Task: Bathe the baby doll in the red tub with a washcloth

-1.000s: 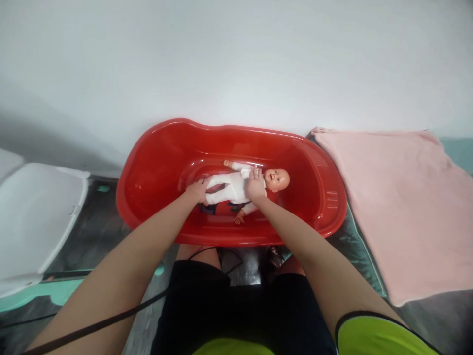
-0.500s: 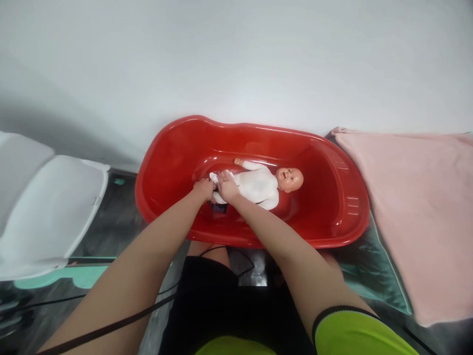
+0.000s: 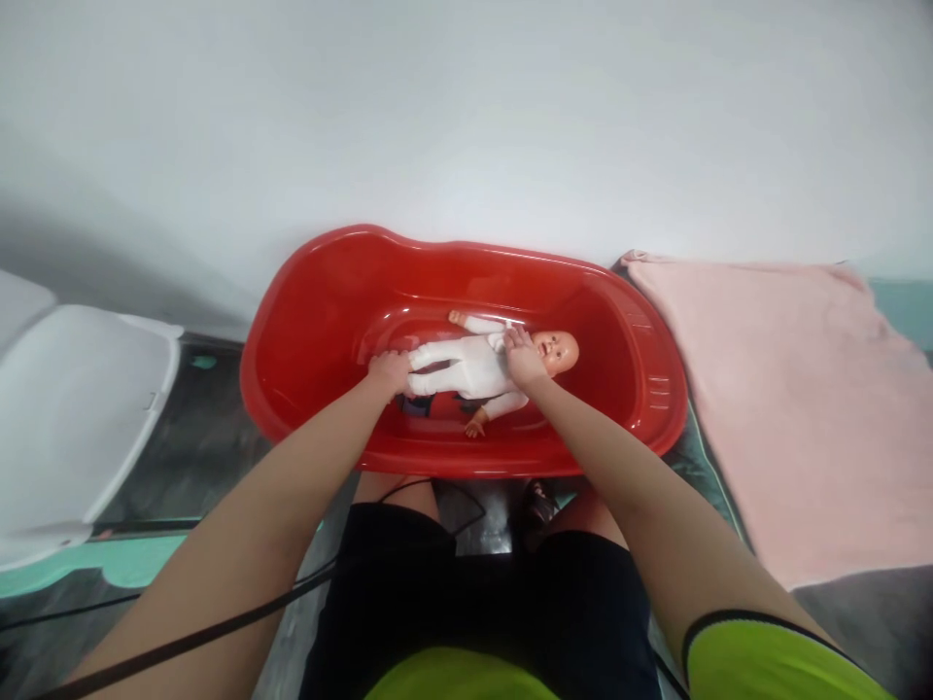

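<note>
Head view: I saw my left hand [image 3: 390, 372] clenched on the white-suited plastic baby doll's [image 3: 466, 367] legs at 9 o'clock, and my right hand [image 3: 525, 356] open, fingers spread, at 3 o'clock; the glossy red plastic tub [image 3: 452, 277] could let the doll slip.

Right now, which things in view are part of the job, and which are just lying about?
Part of the job: left hand, right hand, baby doll in white bodysuit, red plastic baby bathtub.
Lying about: pink towel, white plastic object, black cable.
</note>
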The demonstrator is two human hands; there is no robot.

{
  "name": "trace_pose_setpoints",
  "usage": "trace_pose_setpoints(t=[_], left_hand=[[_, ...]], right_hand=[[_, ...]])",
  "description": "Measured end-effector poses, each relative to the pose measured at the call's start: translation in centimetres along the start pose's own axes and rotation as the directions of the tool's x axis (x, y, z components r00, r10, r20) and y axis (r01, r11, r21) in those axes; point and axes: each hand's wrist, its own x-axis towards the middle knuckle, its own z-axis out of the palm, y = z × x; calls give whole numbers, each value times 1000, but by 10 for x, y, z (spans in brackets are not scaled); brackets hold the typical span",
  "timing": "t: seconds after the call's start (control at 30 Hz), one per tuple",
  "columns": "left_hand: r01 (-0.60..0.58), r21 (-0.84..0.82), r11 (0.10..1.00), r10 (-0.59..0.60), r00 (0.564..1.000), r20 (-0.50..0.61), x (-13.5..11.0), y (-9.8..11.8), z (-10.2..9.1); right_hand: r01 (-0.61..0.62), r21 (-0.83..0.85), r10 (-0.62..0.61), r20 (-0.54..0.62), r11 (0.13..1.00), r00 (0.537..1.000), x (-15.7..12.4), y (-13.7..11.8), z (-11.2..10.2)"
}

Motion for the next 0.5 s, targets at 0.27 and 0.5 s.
trace_pose_setpoints(t=[0.27,0.5], left_hand=[[-42,-10,999,42,999,19,12,-8,7],[-48,-15,999,48,999,13,13,-19,8]], right_hand=[[-106,243,98,47,964,994,-5,-94,49],[214,294,-246,75,932,966,-30,-158,79]])
